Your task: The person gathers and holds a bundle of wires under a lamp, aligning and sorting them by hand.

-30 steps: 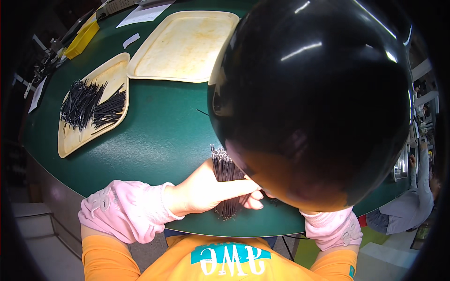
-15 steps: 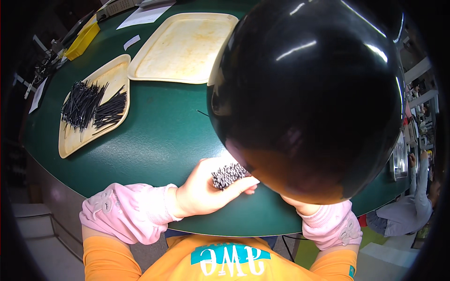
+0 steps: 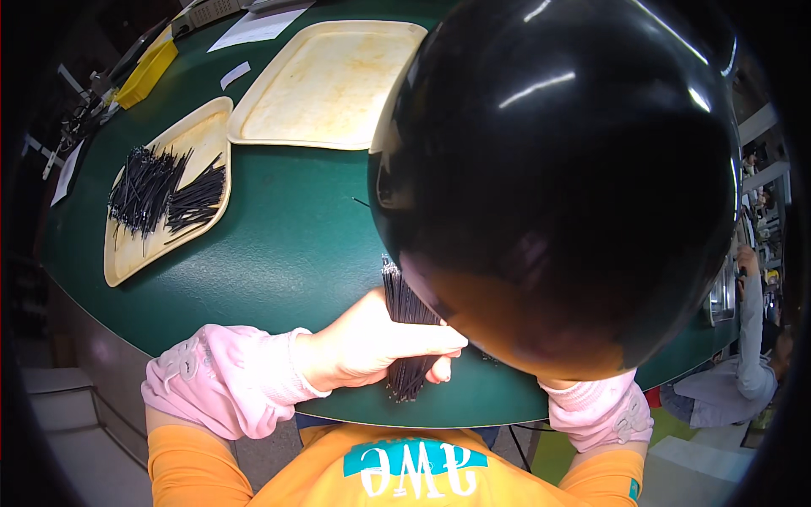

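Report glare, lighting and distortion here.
Head view: bright streaks glare off the glossy black dome, and a pale sheen lies on the green table; also in the head view, the left hand is brightly lit, the table's near edge looks bowed, and the corners fall to black.

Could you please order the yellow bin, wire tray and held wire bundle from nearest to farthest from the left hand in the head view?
1. Held wire bundle: in the left hand.
2. Wire tray: left of the hand.
3. Yellow bin: upper left, beyond the tray.
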The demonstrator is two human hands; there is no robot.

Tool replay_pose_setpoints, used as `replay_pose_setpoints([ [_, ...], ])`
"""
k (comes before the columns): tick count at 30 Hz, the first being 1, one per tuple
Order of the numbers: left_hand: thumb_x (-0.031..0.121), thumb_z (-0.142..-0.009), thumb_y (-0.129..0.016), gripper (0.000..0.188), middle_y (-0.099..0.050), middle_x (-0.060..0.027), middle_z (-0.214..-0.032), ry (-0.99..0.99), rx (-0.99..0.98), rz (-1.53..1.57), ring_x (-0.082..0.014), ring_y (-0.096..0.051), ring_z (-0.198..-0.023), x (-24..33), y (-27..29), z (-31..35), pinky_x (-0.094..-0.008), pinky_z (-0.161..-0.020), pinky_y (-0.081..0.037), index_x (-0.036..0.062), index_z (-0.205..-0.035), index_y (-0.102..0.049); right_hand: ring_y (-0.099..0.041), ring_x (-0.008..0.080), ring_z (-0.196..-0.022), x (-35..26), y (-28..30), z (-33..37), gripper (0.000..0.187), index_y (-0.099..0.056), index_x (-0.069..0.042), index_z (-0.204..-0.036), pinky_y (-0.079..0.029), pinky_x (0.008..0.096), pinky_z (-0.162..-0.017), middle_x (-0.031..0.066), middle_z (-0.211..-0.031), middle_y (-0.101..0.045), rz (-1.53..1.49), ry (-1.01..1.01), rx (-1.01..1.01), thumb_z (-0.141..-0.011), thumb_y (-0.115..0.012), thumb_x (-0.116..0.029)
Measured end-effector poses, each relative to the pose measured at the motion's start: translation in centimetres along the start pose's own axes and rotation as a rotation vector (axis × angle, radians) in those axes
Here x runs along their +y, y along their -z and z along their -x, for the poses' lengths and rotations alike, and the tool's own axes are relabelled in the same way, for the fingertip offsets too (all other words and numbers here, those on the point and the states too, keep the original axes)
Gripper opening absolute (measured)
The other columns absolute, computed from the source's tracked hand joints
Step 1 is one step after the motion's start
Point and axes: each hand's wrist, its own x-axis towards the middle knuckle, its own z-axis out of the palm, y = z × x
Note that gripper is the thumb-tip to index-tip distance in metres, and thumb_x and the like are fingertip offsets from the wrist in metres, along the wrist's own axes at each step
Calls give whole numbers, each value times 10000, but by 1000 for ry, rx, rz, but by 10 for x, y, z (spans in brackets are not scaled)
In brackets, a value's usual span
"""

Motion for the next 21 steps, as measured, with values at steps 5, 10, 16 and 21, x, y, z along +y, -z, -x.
replay_pose_setpoints([
  [5,51,-739,-601,119,-560,-89,-697,55,-79,101,-146,-575,-587,0,4,0,-262,-553,-485,-16,-825,-554,-368,65,-437,-9,-4,0,82,-536,15,-814,-256,185,-393,20,-551,-446,-91,-143,-73,-809,-516,-64],
  [10,30,-735,-599,162,-564,-87,-734,49,-38,57,-144,-579,-615,0,-3,0,-264,-581,-492,-22,-875,-535,-375,70,-433,4,0,-4,79,-536,15,-815,-257,183,-389,22,-549,-450,602,326,-25,-809,-516,-61],
  [16,31,-737,-596,187,-567,-95,-766,-5,13,-34,-156,-594,-653,4,-4,2,-267,-639,-503,-25,-898,-520,-376,73,-449,-4,0,-3,142,-534,10,-763,-261,189,-402,25,-560,-465,207,129,28,-839,-459,-83],
  [21,33,-748,-583,188,-567,-103,-747,10,-20,-26,-169,-599,-663,5,-2,5,-275,-637,-512,-30,-908,-508,-326,69,-420,4,6,-3,232,-506,13,-788,-246,195,-393,26,-538,-437,91,-6,76,-881,-364,-145],
])
